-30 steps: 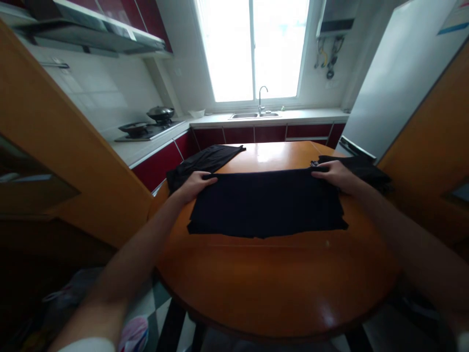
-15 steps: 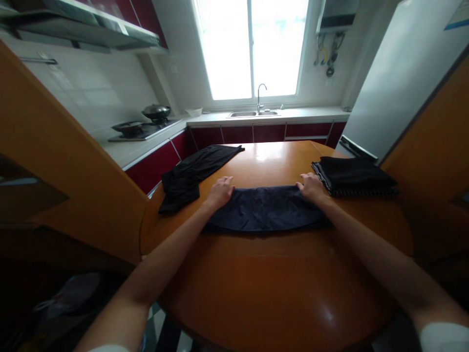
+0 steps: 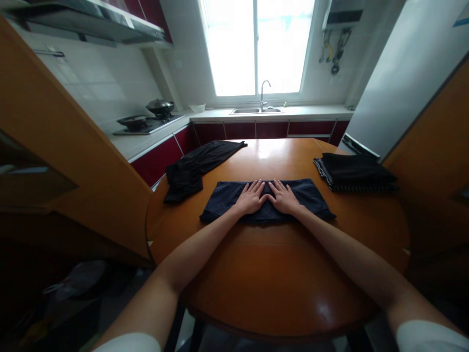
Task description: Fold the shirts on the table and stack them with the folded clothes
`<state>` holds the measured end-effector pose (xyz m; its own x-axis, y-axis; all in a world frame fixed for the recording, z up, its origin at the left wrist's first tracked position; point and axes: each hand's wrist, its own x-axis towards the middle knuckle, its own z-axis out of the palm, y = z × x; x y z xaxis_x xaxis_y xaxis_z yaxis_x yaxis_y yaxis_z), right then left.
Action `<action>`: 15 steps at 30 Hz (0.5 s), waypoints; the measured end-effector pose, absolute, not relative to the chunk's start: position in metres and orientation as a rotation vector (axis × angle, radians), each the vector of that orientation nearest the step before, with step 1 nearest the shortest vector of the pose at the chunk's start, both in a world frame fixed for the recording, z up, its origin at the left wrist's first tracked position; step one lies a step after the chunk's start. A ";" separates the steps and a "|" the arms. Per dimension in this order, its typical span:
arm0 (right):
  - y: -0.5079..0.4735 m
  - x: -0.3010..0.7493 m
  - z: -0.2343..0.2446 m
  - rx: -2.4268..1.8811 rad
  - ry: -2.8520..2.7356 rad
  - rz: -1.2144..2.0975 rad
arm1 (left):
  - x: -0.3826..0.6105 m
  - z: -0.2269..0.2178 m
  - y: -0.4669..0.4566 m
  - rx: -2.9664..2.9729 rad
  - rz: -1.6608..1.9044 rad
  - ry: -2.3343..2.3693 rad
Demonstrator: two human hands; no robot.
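A dark navy garment [image 3: 223, 198] lies folded into a long flat strip on the round orange-brown table [image 3: 278, 274]. My left hand [image 3: 251, 197] and my right hand [image 3: 284, 196] rest side by side on the middle of that strip, palms down, fingers stretched flat and nearly touching each other. Neither hand grips anything.
A loose black garment [image 3: 196, 164] drapes over the table's far left edge. A neat stack of folded dark clothes [image 3: 353, 172] sits at the far right. Behind are a counter with sink [image 3: 256, 110], a stove with pans [image 3: 146, 120] and a white fridge [image 3: 399, 83].
The dark garment was folded from a wide rectangle into a narrow strip. My hands moved from its far corners inward to its middle and now lie flat on it.
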<state>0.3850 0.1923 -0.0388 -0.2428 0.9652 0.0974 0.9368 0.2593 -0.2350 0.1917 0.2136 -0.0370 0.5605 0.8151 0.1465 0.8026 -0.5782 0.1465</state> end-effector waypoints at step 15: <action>0.203 0.482 -0.045 -2.058 -1.903 0.035 | 0.083 -0.018 0.241 2.438 0.274 1.902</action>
<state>0.4817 0.2034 -0.0449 0.1043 0.9725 0.2080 0.9643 -0.0477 -0.2604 0.0825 0.2411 -0.0176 0.2336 0.9655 0.1155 0.9589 -0.2484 0.1374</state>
